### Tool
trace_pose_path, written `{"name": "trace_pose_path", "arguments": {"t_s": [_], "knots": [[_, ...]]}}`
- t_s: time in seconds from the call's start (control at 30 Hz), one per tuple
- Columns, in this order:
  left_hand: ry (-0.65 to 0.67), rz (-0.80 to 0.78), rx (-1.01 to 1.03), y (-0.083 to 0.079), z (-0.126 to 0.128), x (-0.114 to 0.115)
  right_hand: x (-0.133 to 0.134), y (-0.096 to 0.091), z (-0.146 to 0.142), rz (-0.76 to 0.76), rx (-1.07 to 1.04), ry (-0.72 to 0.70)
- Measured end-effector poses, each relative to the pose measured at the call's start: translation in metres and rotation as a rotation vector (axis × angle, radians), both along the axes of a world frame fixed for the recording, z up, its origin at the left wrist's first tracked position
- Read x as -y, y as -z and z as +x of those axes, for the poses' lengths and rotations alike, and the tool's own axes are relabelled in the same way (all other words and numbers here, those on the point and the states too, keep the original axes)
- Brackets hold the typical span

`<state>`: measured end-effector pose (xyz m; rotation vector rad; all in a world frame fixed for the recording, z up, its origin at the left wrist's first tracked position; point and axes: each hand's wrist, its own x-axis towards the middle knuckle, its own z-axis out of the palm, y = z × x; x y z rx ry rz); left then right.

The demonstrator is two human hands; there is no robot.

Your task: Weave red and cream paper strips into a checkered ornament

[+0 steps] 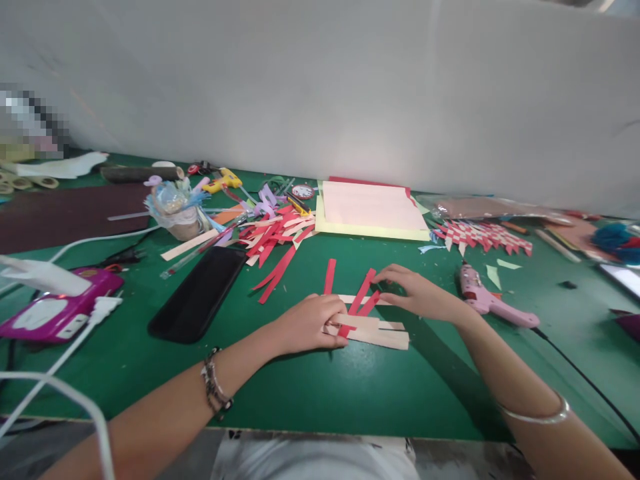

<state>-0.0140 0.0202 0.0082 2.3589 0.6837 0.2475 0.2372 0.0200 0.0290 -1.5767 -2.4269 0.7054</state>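
Note:
Pale and red paper strips are crossed over one another in a small woven piece (370, 327) near the front of the green table. My left hand (315, 323) is closed on the left end of this piece, its fingers and thumb pressing the strips together against the table. Two red paper strips (361, 293) stick up from the weave, and another red strip (330, 275) rises farther left. At the upper ends of the two strips, my right hand (413, 291) has its fingers curled, with thumb and fingertips at the red paper. Part of the weave is hidden under my left hand.
Loose red and pale strips (283, 233) lie in a heap behind, beside stacked paper sheets (373, 207). A pink glue gun (493, 300) with its cord lies right. A black phone (197, 293), a purple power strip (65, 307) and white cables are left. A checkered woven piece (487, 237) lies back right.

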Motion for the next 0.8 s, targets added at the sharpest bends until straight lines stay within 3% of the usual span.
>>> {"name": "trace_pose_path", "arguments": {"t_s": [0.23,0.6,0.8], "knots": [[-0.008,-0.006,-0.007,-0.001,0.001,-0.001,0.007,0.005,-0.019,0.004,-0.030,0.022],[-0.027,-0.037,-0.029,-0.004,0.001,-0.001,0.003,0.008,-0.021,-0.018,-0.182,-0.056],[-0.031,-0.018,-0.012,-0.005,-0.001,-0.002,-0.006,0.007,-0.026,0.025,-0.121,0.001]]}}
